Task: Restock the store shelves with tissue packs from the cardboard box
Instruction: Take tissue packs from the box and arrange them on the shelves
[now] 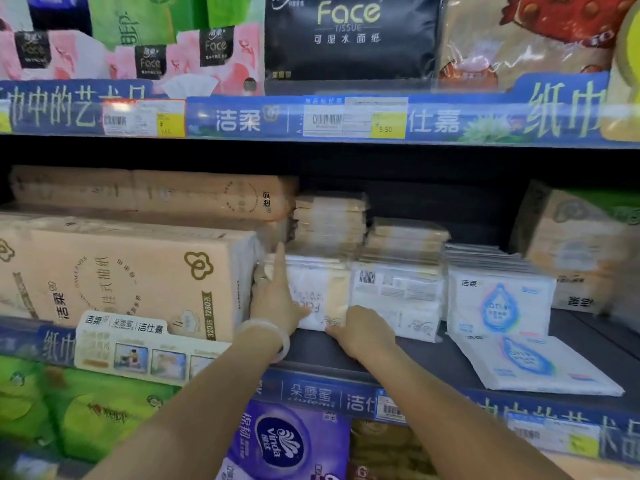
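The middle shelf (pixel 433 355) runs the whole width, a dark deck with a blue printed edge strip (pixel 322 393) along its near side. Above it the top shelf's blue strip (pixel 242 119) carries two price tags, with pink, green and black Face packs standing behind it.

At the left of the middle shelf lie big peach packs (pixel 114 271), stacked toward the far wall. At the far right sits a tan and green pack (pixel 581 244). Right of centre stands a white pack with a blue drop (pixel 498 306), and a flat one of the same kind (pixel 533 362) lies in front of it near the edge.

Between the peach packs and the blue-drop pack are stacks of small packs: beige ones (pixel 330 216) at the back, a white barcoded one (pixel 394 292) in front, and left of that the white-and-beige tissue pack (pixel 322 296) marked Face, standing on the shelf just beside the peach packs.

The left hand (pixel 273 299), with a pale bangle (pixel 273 336) on its wrist, lies along that pack's left side, fingers straight and reaching back into the gap beside the peach pack. The right hand (pixel 360 329) is at the pack's near lower corner, fingers curled against it; whether they wrap round it I cannot tell.

Below, a purple Vinda pack (pixel 280 441) and green packs (pixel 86 417) fill the lower shelf.
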